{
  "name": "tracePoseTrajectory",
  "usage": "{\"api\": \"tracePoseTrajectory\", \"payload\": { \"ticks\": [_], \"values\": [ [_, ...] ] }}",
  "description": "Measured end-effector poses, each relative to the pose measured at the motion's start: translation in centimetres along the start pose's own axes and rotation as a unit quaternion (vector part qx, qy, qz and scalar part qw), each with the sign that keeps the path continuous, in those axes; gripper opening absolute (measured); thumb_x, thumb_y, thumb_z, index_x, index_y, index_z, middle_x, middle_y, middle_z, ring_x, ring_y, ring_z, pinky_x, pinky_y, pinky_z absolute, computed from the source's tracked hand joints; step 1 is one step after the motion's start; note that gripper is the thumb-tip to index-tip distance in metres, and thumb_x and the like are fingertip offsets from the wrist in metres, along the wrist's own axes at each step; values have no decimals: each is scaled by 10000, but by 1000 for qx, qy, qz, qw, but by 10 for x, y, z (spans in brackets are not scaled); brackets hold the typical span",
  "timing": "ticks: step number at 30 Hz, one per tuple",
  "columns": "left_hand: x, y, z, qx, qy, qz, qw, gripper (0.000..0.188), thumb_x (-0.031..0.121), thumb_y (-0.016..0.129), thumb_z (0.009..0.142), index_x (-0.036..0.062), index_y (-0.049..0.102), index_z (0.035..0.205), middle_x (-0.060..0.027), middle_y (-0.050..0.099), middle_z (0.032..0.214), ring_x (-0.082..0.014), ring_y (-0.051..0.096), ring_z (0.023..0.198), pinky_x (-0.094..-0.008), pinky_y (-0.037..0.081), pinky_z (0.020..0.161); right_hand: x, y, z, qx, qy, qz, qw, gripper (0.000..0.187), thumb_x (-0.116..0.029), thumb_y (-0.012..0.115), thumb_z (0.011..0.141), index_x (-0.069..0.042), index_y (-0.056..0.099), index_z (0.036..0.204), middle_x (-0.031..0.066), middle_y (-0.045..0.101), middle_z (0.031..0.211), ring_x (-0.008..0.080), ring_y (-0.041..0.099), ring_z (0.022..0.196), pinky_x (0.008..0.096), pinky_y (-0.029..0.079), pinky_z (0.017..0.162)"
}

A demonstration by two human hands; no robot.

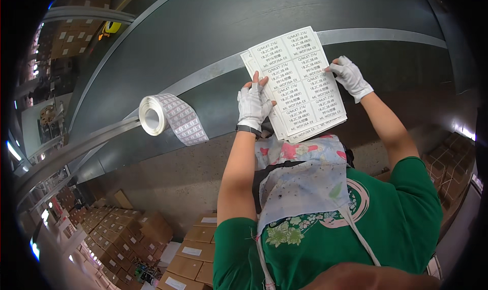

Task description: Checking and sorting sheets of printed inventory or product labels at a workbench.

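A stack of white label sheets (301, 87), printed in a grid of dark text, lies slightly fanned over the bench's near edge, with lower sheets showing at the left and bottom. My left hand (252, 104), in a white glove with bare fingertips, grips the left edge, thumb and fingers on the paper. On the opposite side my right hand (351, 79), gloved the same way, pinches the upper right edge between thumb and curled fingers. To the left, a roll of small printed stickers (152, 116) rests on its side, its loose strip (187, 121) trailing right.
The dark green bench (218, 31) has a grey metal strip (376, 34) across it. A metal rail (66, 163) runs along the left. Stacked cardboard boxes (190, 252) stand on the floor below, with more boxes (447, 163) at the right. A yellow object (112, 28) sits at the far left.
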State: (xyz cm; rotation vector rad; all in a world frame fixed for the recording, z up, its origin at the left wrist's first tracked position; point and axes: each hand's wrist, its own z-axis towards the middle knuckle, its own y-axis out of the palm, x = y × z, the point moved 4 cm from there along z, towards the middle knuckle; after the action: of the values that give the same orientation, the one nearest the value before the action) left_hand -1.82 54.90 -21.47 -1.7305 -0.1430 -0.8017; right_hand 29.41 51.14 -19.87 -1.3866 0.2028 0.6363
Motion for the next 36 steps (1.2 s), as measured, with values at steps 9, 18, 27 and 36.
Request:
{"api": "tracePoseTrajectory", "payload": {
  "ticks": [9, 18, 27, 36],
  "values": [
    [-2, -6, 15, 22, 15, 31, 999, 1043, 234, 800, 584, 120, 236, 1454, 57, 597, 1255, -293, 427, 1168, -380, 306, 1013, -28, -8, 3, 12, 69, 54, 996, 357, 72, 640, 647, -112, 675, 950, 87, 555, 856, 253, 570, 789, 339, 474, 685],
    [-15, 42, -38, 52, -52, -399, 914, 1018, 231, 844, 572, 116, 293, 1421, -85, 570, 1259, -212, 491, 1208, -336, 336, 973, -150, 91, 28, -73, -79, 117, 987, 319, -33, 688, 648, -170, 671, 935, 66, 597, 874, 257, 592, 838, 356, 492, 687],
    [18, 8, -34, 26, 10, -47, 998, 1019, 231, 831, 557, 113, 301, 1420, 7, 610, 1234, -228, 428, 1223, -380, 278, 1013, -108, 69, 8, -68, -60, 70, 993, 269, -116, 686, 692, -215, 644, 939, 20, 583, 922, 248, 578, 890, 352, 503, 724],
    [17, 9, -35, 20, 14, -8, 1000, 1029, 300, 815, 548, 78, 306, 1413, 42, 576, 1281, -273, 414, 1218, -387, 296, 1031, -4, -10, -32, -12, -12, -25, 1000, 349, 48, 666, 608, -141, 690, 899, 87, 580, 863, 269, 573, 792, 337, 488, 658]
  ]
}}
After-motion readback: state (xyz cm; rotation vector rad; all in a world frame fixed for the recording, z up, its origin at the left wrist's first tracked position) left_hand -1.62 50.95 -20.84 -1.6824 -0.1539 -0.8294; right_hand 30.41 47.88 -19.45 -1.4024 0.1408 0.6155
